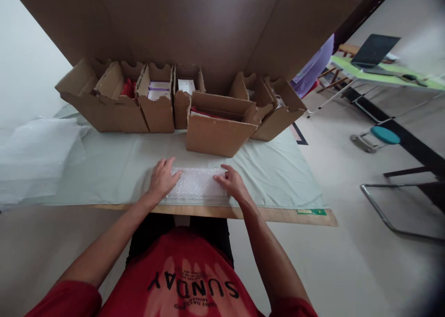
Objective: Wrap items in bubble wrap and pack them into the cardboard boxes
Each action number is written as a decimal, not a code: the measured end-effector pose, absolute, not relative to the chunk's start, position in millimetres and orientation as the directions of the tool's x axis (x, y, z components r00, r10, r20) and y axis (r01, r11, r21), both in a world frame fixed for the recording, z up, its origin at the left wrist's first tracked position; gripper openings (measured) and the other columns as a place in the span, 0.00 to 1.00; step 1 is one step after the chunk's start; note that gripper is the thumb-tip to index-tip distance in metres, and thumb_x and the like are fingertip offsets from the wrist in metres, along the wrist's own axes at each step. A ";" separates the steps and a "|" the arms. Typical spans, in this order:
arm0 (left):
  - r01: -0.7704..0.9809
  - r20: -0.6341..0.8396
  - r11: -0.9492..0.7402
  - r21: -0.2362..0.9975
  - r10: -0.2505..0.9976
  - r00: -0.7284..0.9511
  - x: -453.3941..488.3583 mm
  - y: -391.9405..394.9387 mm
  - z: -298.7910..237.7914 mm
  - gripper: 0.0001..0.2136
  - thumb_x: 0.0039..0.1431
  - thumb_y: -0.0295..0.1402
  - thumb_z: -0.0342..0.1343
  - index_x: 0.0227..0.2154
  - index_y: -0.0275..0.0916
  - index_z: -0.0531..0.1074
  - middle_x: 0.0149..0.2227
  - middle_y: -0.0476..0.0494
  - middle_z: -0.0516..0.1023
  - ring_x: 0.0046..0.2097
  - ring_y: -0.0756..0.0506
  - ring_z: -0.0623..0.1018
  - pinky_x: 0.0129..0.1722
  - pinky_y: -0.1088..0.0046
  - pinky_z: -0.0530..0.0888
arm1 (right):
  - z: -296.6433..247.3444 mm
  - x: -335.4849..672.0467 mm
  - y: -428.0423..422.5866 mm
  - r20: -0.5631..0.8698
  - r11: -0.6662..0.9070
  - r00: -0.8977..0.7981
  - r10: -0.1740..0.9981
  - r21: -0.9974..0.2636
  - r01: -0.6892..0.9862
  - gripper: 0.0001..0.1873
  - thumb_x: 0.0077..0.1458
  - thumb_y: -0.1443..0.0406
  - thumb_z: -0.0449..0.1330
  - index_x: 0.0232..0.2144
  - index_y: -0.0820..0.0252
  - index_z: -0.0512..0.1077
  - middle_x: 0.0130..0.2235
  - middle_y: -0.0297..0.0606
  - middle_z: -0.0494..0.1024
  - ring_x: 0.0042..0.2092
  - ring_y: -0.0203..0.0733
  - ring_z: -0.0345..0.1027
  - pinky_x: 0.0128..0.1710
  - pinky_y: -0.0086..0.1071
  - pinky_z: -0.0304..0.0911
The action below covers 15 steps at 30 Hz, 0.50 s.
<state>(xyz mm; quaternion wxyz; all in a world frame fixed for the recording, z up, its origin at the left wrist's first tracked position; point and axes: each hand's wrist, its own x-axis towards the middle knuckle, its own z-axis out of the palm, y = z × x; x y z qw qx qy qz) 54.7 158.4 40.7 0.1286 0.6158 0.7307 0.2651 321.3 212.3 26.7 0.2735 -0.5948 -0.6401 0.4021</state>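
A flat, oblong sheet of bubble wrap (196, 183) lies near the front edge of the cloth-covered table. Its layers look folded over; whether anything is inside I cannot tell. My left hand (163, 179) grips its left end, thumb on top, index finger stretched away from the thumb. At the right end, my right hand (233, 183) holds the bubble wrap between thumb and curled fingers. The undersides of both hands are hidden.
Several cardboard bins (158, 115) line the back, some holding small boxes. One cardboard bin (217, 134) stands further forward. A tall cardboard panel (181, 25) rises behind. More bubble wrap (38, 155) lies at left. A laptop (375, 53) and stool (384, 135) are at right.
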 end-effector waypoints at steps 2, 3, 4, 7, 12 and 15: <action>0.844 0.296 -0.020 0.537 0.941 -0.166 65.6 150.2 36.3 0.18 0.60 0.32 0.56 0.52 0.37 0.75 0.48 0.36 0.78 0.52 0.37 0.76 0.56 0.57 0.71 | 20.6 319.5 212.6 -0.099 0.011 -0.139 0.985 -0.777 0.630 0.34 0.47 0.58 0.66 0.56 0.65 0.71 0.24 0.27 0.68 0.27 0.38 0.61 0.30 0.31 0.56; 0.825 0.329 -0.095 0.557 0.937 -0.114 73.0 146.8 35.6 0.16 0.61 0.31 0.54 0.51 0.38 0.75 0.48 0.37 0.78 0.52 0.38 0.76 0.56 0.58 0.72 | 19.0 318.9 212.3 -0.088 0.020 -0.132 0.987 -0.753 0.657 0.34 0.47 0.59 0.65 0.57 0.64 0.70 0.26 0.29 0.69 0.28 0.38 0.62 0.31 0.31 0.57; 0.790 0.332 -0.165 0.591 0.942 -0.052 81.5 144.7 35.4 0.15 0.63 0.30 0.52 0.50 0.39 0.76 0.47 0.38 0.78 0.51 0.40 0.77 0.55 0.60 0.73 | 17.9 318.4 211.8 -0.079 0.024 -0.120 0.990 -0.736 0.677 0.35 0.47 0.60 0.65 0.58 0.64 0.70 0.27 0.30 0.71 0.29 0.39 0.63 0.33 0.32 0.58; 0.664 0.203 -0.229 0.712 0.972 0.118 108.9 148.8 35.2 0.15 0.63 0.26 0.49 0.48 0.39 0.77 0.49 0.39 0.77 0.47 0.44 0.78 0.52 0.66 0.75 | 17.8 317.9 210.0 -0.051 0.036 -0.101 0.994 -0.704 0.710 0.35 0.48 0.60 0.63 0.59 0.63 0.69 0.30 0.32 0.73 0.30 0.39 0.64 0.35 0.32 0.59; 0.632 -0.056 -0.047 0.773 0.988 0.142 134.3 172.8 30.7 0.17 0.60 0.25 0.51 0.49 0.36 0.78 0.49 0.37 0.79 0.50 0.41 0.79 0.56 0.62 0.74 | 28.4 316.6 200.1 0.021 0.098 -0.120 0.993 -0.723 0.684 0.35 0.50 0.59 0.60 0.60 0.66 0.67 0.31 0.34 0.74 0.28 0.38 0.64 0.33 0.32 0.61; 0.599 -0.082 -0.025 0.800 0.985 0.150 133.5 180.2 28.9 0.16 0.59 0.25 0.53 0.48 0.35 0.78 0.49 0.37 0.80 0.51 0.41 0.79 0.56 0.62 0.73 | 37.1 305.6 189.2 0.050 0.144 -0.158 0.986 -0.728 0.670 0.36 0.53 0.57 0.59 0.62 0.67 0.64 0.37 0.39 0.77 0.25 0.36 0.64 0.31 0.32 0.62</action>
